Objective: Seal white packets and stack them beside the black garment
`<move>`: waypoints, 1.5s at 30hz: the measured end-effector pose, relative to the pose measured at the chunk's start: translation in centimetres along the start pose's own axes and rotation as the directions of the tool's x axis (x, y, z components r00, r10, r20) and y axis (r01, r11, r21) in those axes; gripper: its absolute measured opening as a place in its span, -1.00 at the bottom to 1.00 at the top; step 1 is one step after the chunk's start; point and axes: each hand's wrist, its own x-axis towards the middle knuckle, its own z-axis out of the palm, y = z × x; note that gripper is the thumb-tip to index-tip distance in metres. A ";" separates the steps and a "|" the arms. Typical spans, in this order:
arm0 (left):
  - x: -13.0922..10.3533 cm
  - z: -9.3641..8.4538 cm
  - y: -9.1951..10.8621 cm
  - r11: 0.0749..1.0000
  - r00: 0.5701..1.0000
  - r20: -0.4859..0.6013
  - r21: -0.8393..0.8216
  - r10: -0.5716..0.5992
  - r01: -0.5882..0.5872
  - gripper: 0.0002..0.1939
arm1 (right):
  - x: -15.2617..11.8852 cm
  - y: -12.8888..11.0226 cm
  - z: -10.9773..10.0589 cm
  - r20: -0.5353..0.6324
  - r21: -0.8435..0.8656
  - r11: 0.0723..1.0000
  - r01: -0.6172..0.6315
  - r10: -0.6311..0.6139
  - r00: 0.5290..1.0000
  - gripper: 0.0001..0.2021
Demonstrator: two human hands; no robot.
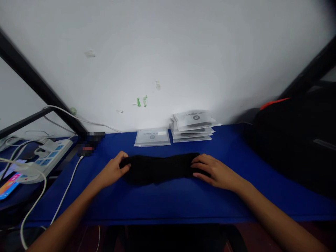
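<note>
A folded piece of black cloth [160, 169] lies lengthwise across the blue table, looking like a long flat strip. At its left end, my left hand [117, 168] is closed on the fabric, thumb in front and fingers behind. My right hand [210, 171] grips the opposite end, its fingers bent over the cloth and the thumb nearer to me. The exact kind of garment cannot be made out. Behind the cloth lies a single flat frosted plastic pouch [152, 137] with dark print. Beside it, to the right, rises a stack of similar pouches [193, 126].
A large black bag [296, 140] with an orange edge fills the table's right side. On the left are a white power strip [52, 157], white cables, a lit phone [12, 183] and a partly blurred dark device [86, 148]. A white wall [183, 52] stands behind the table [168, 204].
</note>
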 end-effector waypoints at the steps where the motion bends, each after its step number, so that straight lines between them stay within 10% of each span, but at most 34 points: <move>1: 0.7 -0.1 -0.3 0.995 0.996 -0.072 -0.084 -0.060 0.054 -0.69 | 0.0 -0.1 0.1 0.002 0.008 1.000 0.014 -0.014 1.000 -0.69; 5: 3.6 0.7 -0.2 0.943 0.903 -0.377 -0.324 -0.207 0.080 -0.45 | 0.2 -0.8 0.7 0.073 0.026 0.998 0.057 -0.059 0.996 -0.53; 9: 4.8 3.7 3.1 0.957 0.851 -0.526 -0.239 0.015 -0.164 -0.54 | 0.6 -1.5 1.0 0.117 0.031 0.997 0.077 -0.081 0.990 -0.47; 15: 4.0 7.5 6.5 0.868 0.876 -0.057 0.182 0.479 -0.462 -0.67 | 0.3 -1.6 1.0 0.136 0.035 0.998 0.055 -0.059 0.989 -0.47; 19: 3.6 6.9 5.6 0.892 0.894 -0.019 0.077 0.448 -0.446 -0.60 | 0.2 -1.5 0.8 0.154 0.074 0.997 0.027 -0.038 0.987 -0.44; 25: 3.7 6.3 1.6 0.988 0.904 -0.399 0.062 0.155 -0.142 -0.35 | -0.1 -1.5 0.6 0.128 0.185 0.981 -0.053 0.030 0.991 -0.42; 29: 3.6 6.8 0.6 0.984 0.944 -0.330 0.171 0.011 0.048 -0.44 | -0.4 -1.4 0.5 0.039 0.232 0.971 -0.065 0.057 0.998 -0.50; 38: 4.2 6.0 4.3 0.946 0.866 -0.452 -0.128 0.212 -0.298 -0.88 | -0.5 -1.0 -0.1 -0.058 0.214 0.974 -0.073 0.087 0.994 -0.61; 41: 3.5 6.2 6.2 0.864 0.828 -0.297 -0.014 0.477 -0.503 -0.77 | -0.5 -0.9 -0.2 -0.041 0.207 0.975 -0.079 0.090 0.995 -0.62; 45: 2.4 6.5 8.4 0.691 0.714 0.223 0.183 0.663 -0.699 -0.59 | -0.5 -0.9 -0.1 -0.004 0.197 0.976 -0.095 0.097 0.995 -0.62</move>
